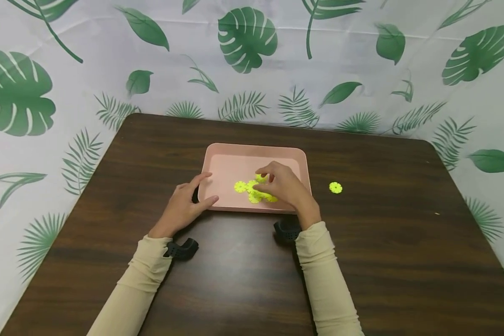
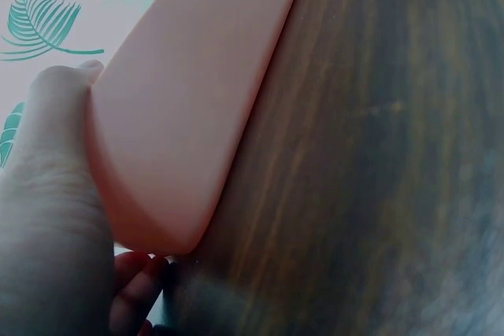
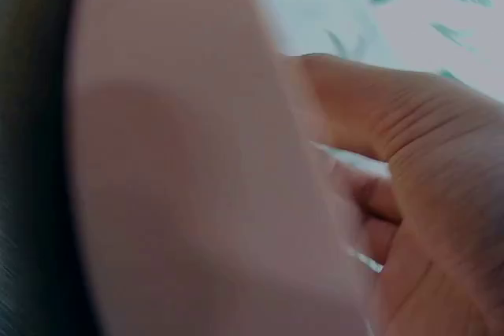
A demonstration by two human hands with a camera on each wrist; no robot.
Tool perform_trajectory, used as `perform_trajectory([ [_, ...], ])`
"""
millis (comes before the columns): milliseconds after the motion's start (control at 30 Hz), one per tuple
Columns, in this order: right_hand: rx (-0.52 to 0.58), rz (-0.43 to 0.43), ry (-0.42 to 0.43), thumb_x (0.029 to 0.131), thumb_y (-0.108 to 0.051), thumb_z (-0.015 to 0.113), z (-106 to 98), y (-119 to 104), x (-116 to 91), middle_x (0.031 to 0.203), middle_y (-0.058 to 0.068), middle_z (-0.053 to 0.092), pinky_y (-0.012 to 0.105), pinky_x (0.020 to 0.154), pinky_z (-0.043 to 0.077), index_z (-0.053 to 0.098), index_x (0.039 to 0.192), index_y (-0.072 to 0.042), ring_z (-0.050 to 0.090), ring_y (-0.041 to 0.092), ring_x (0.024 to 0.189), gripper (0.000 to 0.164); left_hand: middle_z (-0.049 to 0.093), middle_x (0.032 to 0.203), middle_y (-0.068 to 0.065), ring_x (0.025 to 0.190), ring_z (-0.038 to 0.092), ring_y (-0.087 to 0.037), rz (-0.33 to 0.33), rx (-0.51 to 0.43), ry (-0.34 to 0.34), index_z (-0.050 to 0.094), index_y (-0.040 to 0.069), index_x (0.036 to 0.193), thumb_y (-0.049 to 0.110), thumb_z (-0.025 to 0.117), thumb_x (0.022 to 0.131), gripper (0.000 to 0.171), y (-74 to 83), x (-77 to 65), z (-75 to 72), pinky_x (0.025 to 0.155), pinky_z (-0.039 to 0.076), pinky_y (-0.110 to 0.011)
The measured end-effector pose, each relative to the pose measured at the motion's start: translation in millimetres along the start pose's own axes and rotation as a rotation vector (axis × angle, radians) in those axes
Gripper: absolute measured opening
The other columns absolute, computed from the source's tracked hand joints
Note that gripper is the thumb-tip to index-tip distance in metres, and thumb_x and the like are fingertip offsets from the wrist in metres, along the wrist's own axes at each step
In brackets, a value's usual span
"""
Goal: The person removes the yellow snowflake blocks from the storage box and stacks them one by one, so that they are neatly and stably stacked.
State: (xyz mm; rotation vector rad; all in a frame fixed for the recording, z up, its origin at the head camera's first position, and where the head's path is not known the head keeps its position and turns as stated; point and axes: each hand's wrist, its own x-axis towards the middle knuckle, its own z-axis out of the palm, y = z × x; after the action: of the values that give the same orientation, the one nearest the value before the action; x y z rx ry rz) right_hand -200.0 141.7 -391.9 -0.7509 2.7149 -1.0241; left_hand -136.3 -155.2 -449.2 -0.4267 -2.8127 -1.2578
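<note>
The left grip [image 1: 182, 205] holds the pink tray [image 1: 222, 163] by its near-left corner, thumb and fingers bent round the rim; should it slacken, a push from the right grip [image 1: 284, 186] could slide the tray across the desk [image 1: 382, 242]. Just under and beside the right grip lie the yellow discs [image 1: 252, 185] — crowded, some perhaps overlapping — and its thumb and forefinger stand apart above them, so a closing pinch might catch two, or flick a neighbour aside. The right grip partly hides some discs, making a misjudged pinch likelier. The lone disc [image 1: 335, 187], outside the tray to the right of this grip, risks being overlooked.
</note>
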Motion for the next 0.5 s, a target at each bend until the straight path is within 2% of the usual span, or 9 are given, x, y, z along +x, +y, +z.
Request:
perform_trajectory([
  [67,-0.028,0.028,-0.065,0.088,-0.022,0.085,7,-1,2,0.107,0.012,0.068,0.039,0.080,0.053,0.075,0.121,0.000,0.059,0.026,0.090,0.041,0.052,0.154,-0.015,0.131,0.055,-0.042,0.003,-0.006,0.002,0.044,0.018,0.157,0.042,0.072,0.097,0.071,-0.3,1.0,1.9,0.117,0.025,-0.061],
  [133,-0.050,0.051,-0.091,0.086,-0.022,0.087,12,-1,3,0.105,0.011,0.066,0.039,0.083,0.053,0.076,0.119,-0.001,0.058,0.025,0.091,0.040,0.053,0.153,-0.014,0.132,0.054,-0.043,0.003,-0.014,0.009,0.044,0.019,0.157,0.042,0.072,0.096,0.070,-0.8,1.6,2.9,0.117,0.026,-0.062],
  [300,-0.067,0.072,-0.078,0.086,-0.021,0.087,19,0,7,0.102,0.010,0.066,0.038,0.080,0.053,0.076,0.117,-0.002,0.058,0.025,0.087,0.037,0.055,0.151,-0.013,0.132,0.051,-0.046,-0.009,-0.009,0.023,0.045,0.020,0.156,0.041,0.073,0.096,0.069,-2.8,1.4,2.4,0.116,0.027,-0.063],
  [500,-0.065,0.081,-0.066,0.089,-0.020,0.084,21,-1,9,0.101,0.010,0.067,0.037,0.079,0.053,0.076,0.116,-0.002,0.057,0.025,0.086,0.034,0.054,0.152,-0.014,0.133,0.050,-0.048,-0.020,-0.002,0.007,0.044,0.021,0.157,0.042,0.073,0.096,0.070,-0.4,1.2,0.2,0.116,0.027,-0.064],
])
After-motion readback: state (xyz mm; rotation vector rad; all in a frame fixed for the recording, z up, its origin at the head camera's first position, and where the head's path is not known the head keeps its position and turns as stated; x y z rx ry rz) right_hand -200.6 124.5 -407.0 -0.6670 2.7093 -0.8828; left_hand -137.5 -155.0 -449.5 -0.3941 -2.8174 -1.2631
